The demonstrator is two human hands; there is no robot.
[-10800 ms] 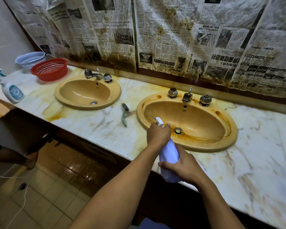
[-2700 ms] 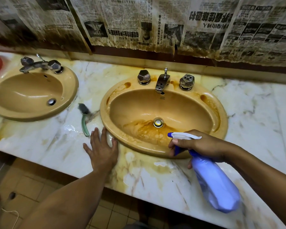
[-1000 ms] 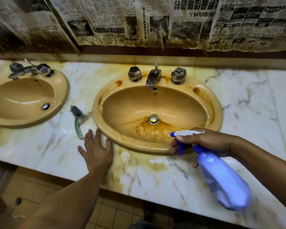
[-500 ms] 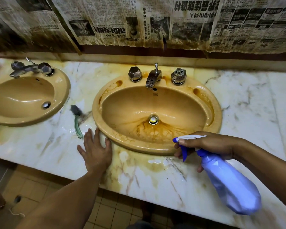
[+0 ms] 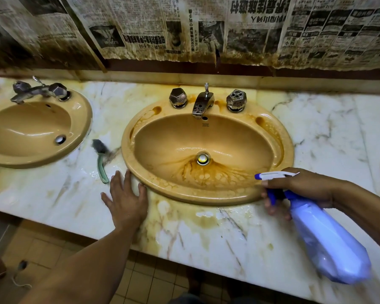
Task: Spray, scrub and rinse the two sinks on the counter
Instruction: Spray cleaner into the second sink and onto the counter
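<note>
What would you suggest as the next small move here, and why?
Probably the left hand should pick up the brush just beyond its fingertips. The right sink looks wet, with brown streaks running to the drain, so scrubbing seems due. The right hand grips the spray bottle, while the left hand rests flat on the counter, free.

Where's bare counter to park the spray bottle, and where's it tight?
Best: bare marble counter right of the right sink. Also the wet front strip before that sink, between left hand and right hand gripping the spray bottle. Tight: between it and the left sink, where the brush lies.
</note>
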